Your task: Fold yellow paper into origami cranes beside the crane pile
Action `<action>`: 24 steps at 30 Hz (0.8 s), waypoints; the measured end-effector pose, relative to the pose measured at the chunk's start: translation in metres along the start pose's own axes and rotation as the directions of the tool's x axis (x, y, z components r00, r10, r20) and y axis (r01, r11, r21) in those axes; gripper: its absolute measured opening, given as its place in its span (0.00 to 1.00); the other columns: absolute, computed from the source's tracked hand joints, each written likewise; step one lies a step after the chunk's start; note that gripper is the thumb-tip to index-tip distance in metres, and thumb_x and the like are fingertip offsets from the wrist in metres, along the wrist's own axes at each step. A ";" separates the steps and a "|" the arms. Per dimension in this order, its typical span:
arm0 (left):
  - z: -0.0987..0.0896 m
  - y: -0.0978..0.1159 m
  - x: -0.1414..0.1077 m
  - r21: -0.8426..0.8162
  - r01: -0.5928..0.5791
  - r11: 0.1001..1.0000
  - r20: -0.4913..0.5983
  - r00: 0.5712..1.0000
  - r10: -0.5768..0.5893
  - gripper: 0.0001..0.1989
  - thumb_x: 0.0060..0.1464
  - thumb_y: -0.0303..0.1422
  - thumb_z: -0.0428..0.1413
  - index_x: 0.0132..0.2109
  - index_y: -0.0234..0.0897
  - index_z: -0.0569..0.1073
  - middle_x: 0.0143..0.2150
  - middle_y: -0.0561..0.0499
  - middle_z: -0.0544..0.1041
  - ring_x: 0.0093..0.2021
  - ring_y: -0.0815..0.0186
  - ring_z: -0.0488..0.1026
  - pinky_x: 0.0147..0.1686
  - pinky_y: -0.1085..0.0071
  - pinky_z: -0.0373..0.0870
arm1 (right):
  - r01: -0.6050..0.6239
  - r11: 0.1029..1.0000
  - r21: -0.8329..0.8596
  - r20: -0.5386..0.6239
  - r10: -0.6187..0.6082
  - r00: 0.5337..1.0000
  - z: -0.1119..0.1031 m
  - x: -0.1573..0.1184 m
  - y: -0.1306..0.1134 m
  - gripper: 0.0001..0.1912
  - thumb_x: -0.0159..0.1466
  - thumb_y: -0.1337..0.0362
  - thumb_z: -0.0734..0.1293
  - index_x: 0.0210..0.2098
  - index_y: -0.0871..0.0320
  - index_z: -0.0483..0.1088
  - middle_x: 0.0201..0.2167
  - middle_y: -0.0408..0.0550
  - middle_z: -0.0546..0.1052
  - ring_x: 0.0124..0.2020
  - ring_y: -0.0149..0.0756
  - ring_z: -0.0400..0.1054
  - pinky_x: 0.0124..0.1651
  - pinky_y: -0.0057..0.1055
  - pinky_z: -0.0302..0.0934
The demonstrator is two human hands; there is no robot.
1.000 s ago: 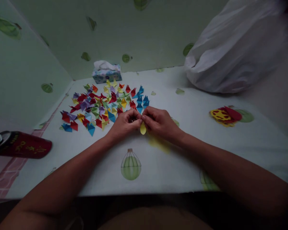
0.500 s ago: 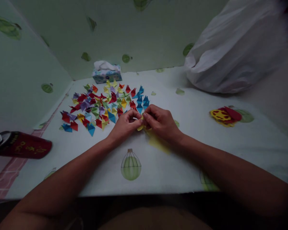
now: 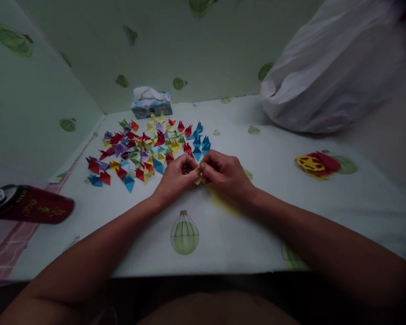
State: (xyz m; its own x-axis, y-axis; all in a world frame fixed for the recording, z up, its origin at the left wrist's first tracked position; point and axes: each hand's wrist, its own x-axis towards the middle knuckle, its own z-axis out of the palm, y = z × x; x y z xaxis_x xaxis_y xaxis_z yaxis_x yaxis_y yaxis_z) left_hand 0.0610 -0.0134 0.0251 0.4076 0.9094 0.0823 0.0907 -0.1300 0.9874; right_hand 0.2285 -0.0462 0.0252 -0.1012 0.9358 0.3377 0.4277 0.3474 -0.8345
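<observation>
The small yellow paper piece point(image 3: 198, 181) lies right where the two sets of fingertips meet, so neither hand is nearer — the left hand point(image 3: 176, 176) pinches it from the left, thumb against forefinger in a loose loop, and the right hand point(image 3: 227, 174) pinches it from the right with its fingers curled in narrow. A bit of yellow shows on the near side of the fingertips; the rest is covered, so I cannot tell its long axis. Just beyond the fingertips, on the far side, sit blue folded papers point(image 3: 206, 145), the right edge of a spread of many-coloured folded papers point(image 3: 129, 182) that reaches far and left. A flat yellow patch point(image 3: 226, 205) lies on the tablecloth point(image 3: 219, 253), near and right of the pinch, partly under the right hand — its outline is blurred
</observation>
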 end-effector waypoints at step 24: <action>0.006 -0.005 -0.010 -0.004 -0.270 0.963 -0.139 0.954 0.267 0.11 0.57 0.34 0.64 0.44 0.37 0.73 0.43 0.50 0.75 0.39 0.68 0.76 0.41 0.70 0.77 | -0.199 0.736 0.647 -0.104 0.343 0.934 0.011 -0.009 -0.023 0.10 0.61 0.63 0.69 0.26 0.56 0.65 0.19 0.38 0.74 0.17 0.26 0.68 0.23 0.26 0.63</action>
State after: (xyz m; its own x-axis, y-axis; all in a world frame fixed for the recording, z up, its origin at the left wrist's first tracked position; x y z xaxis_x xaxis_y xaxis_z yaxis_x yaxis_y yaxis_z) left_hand 0.0618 -0.0237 0.0186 0.2869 0.8876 0.3605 -0.0259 -0.3690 0.9291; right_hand 0.2101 -0.0615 0.0366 0.1453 0.9866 0.0741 -0.2457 0.1085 -0.9632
